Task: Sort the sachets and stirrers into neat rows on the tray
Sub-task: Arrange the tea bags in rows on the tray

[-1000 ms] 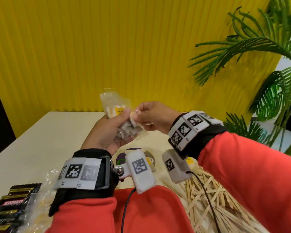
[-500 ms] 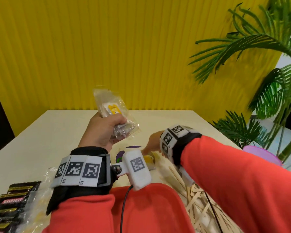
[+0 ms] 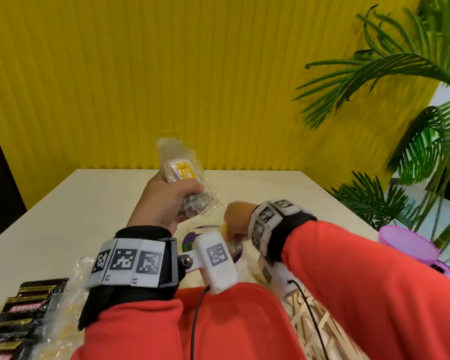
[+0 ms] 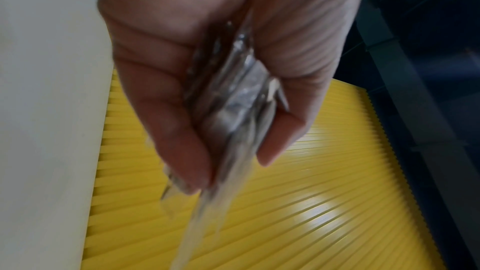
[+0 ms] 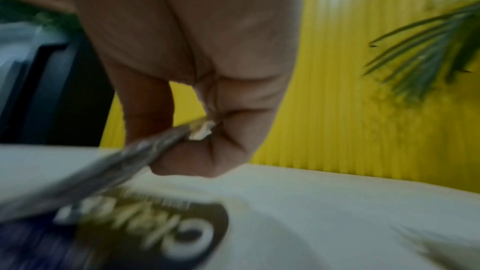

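Note:
My left hand (image 3: 187,196) is raised above the table and grips a bundle of clear sachets (image 3: 179,170) with yellow labels. The left wrist view shows thumb and fingers of that hand (image 4: 233,161) closed round the bundle (image 4: 233,100). Lower and to the right, my right hand (image 3: 231,222) pinches a single clear sachet (image 3: 231,242) just above a round purple and brown logo (image 3: 192,242) on the pale surface. In the right wrist view this hand (image 5: 182,137) holds the sachet (image 5: 116,163) by one end over that logo (image 5: 155,233). A pile of wooden stirrers (image 3: 312,326) lies under my right forearm.
Black sachets (image 3: 13,320) in a row and crumpled clear plastic (image 3: 70,281) sit at the near left. A purple bowl (image 3: 408,245) stands at the right table edge beside green palm plants (image 3: 374,198). A yellow ribbed wall (image 3: 192,87) backs the cream table (image 3: 63,216).
My right hand has left the bundle and dropped to the right, taking one sachet down toward the logo. The left hand stays raised with the bundle.

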Motion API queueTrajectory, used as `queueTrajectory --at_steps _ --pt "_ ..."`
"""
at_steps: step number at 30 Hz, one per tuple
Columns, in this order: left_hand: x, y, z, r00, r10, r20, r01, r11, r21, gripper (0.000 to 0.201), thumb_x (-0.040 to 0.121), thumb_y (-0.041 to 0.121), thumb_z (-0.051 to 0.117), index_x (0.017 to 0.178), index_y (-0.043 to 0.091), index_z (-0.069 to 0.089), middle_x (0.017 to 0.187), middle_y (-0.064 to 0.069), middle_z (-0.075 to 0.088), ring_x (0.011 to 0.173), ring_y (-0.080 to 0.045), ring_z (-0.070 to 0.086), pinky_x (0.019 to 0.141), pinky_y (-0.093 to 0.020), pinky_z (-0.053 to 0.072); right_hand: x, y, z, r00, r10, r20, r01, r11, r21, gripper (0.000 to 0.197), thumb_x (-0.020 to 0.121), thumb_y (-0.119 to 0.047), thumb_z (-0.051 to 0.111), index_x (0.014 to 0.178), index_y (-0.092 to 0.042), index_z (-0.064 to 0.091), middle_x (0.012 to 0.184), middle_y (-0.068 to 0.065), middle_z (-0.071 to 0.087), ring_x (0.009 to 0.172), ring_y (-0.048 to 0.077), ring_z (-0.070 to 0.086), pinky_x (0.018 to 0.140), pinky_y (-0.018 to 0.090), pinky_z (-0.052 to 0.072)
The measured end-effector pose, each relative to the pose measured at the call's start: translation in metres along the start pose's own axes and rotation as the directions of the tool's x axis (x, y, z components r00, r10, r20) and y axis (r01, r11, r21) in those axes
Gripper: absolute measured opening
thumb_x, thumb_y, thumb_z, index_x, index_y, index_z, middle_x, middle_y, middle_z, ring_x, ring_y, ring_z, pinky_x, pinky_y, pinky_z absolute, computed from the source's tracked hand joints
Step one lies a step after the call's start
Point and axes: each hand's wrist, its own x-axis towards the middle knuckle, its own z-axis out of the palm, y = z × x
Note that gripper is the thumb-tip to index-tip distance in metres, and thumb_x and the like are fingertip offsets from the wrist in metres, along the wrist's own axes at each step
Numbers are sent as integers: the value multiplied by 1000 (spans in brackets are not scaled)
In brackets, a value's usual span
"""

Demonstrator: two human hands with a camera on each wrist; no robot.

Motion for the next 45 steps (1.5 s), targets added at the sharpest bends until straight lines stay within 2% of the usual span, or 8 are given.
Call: queueTrajectory --at_steps 4,8,14,22,26,33,38,45 --pt "2 -3 0 999 -18 -29 19 1000 8 21 80 -5 60 84 15 53 77 -7 59 64 -21 60 68 -36 53 -12 12 -45 982 -8 -191 146 676 722 40 83 5 61 110 -18 43 78 5 55 65 16 55 74 33 52" --pt "-1 -3 4 998 -47 49 47 999 -6 21 78 2 67 92 15 58 79 -6 66 66 -21 64 66 -34 54 -38 4 -71 941 -249 -229 307 344 887 58 84 9 56 133 -17 36 83 5 60 71 15 61 63 25 56" --pt "-9 0 11 979 -29 202 30 1000 -1 43 60 18 72 103 13 63 84 -9 72 72 -26 67 75 -39 54 -39 -19 -47 933 -289 -215 335 480 810 51 84 3 62 128 -10 41 49 -10 57 47 1 55 55 19 48" --pt "-2 -1 6 999 -3 35 3 1000 -6 20 76 -4 64 88 11 59 72 -4 65 53 -12 64 48 -23 53 -36 20 -65 999 15 -44 -4 971 240 45 95 -45 43 117 -9 60 112 1 64 93 16 56 80 29 44" --pt "-4 -1 6 999 -11 33 11 1000 -11 24 76 -2 65 97 9 59 76 -5 66 54 -12 64 48 -23 53 -36 42 -46 941 279 191 -233 944 -231 70 95 -57 23 125 -3 55 122 13 63 112 28 58 87 34 41" --pt "-7 0 11 998 -8 59 8 1000 6 18 77 -3 64 87 12 59 76 -4 66 56 -13 65 48 -23 54 -33 33 -32 961 230 153 -173 934 -313 73 95 -59 18 135 -5 47 134 9 53 123 24 50 100 32 33" --pt "-6 1 9 999 -3 46 2 1000 21 16 77 -2 65 89 9 60 72 -4 66 53 -11 65 54 -25 55 -15 27 -14 960 81 269 -104 992 72 61 94 -55 35 137 -12 44 143 1 45 133 18 40 108 38 28" --pt "-6 1 8 999 -8 44 8 1000 0 15 78 -2 65 86 9 58 56 1 65 48 -10 64 49 -23 54 -12 28 -4 965 51 255 -101 977 188 51 97 -42 42 137 -12 39 94 2 63 120 18 49 102 35 36"
